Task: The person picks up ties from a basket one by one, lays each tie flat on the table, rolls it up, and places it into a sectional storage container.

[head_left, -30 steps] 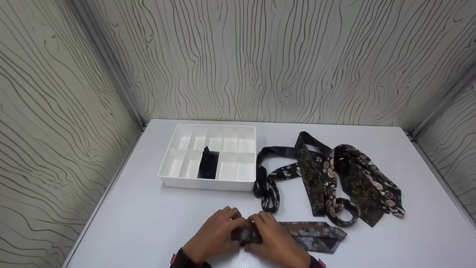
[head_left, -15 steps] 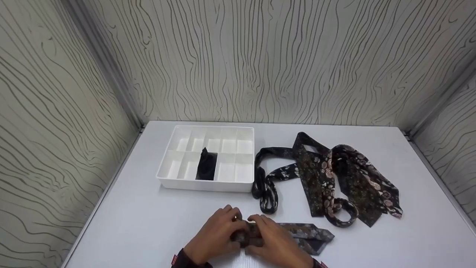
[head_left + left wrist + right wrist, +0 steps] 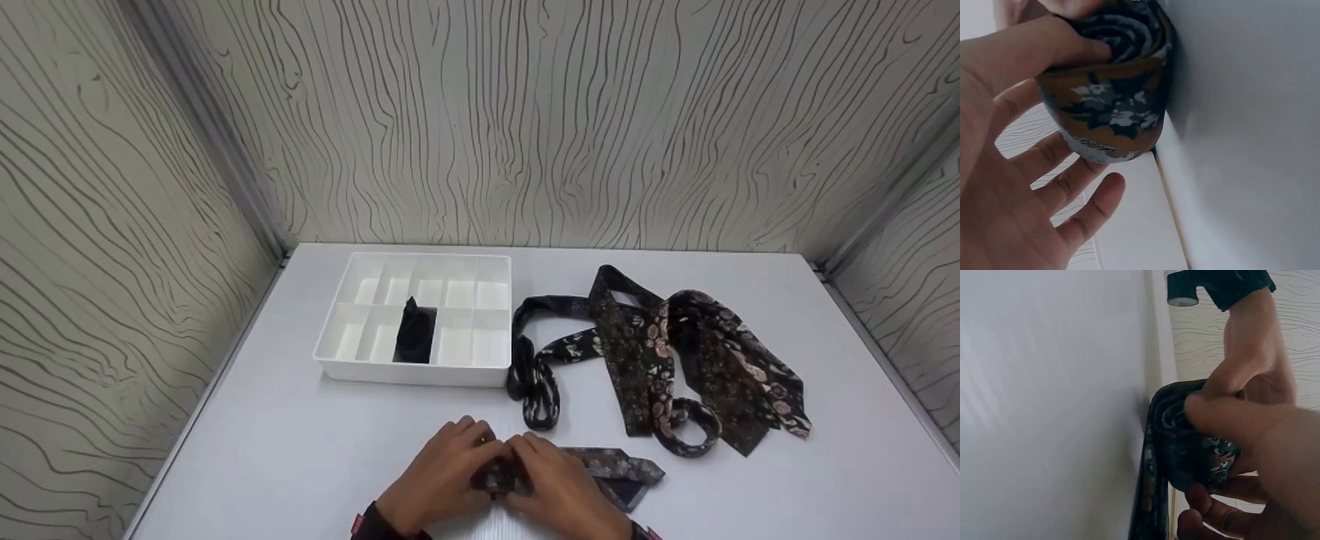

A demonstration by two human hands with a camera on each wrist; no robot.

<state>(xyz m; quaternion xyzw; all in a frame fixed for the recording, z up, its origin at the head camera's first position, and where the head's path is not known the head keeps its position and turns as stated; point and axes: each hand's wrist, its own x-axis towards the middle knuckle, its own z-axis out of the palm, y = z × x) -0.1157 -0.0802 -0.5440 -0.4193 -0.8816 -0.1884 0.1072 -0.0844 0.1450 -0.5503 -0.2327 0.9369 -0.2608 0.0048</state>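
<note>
Left hand (image 3: 444,474) and right hand (image 3: 561,484) both hold on to one rolled tie (image 3: 1117,112), low in the middle of the head view. Each one has its thumb on one side of the roll and some fingers on the other. From the left wrist, the left thumb pokes into the coil at the top of the picture, and the little finger is spread out below. From the right wrist, the right thumb presses on the coil, right of the middle.

The rolled tie is brown and dark, with pale grey flowers. Its loose end (image 3: 626,471) lies on the white counter (image 3: 247,465), sticking out past the right hand at the bottom of the head view.

A white tray (image 3: 420,376) sits left of the middle. It has two rows of little boxes. One black cloth bundle (image 3: 416,337) is tucked in the middle box of the near row, and a bit of it pokes up.

More ties lie in a messy heap at the right of the head view. One has pink flowers (image 3: 662,360), and one is dark and greeny brown (image 3: 621,349). A black and white folded loop (image 3: 543,401) lies near the tray's right corner. Wavy lines cover the back wall (image 3: 480,127).
</note>
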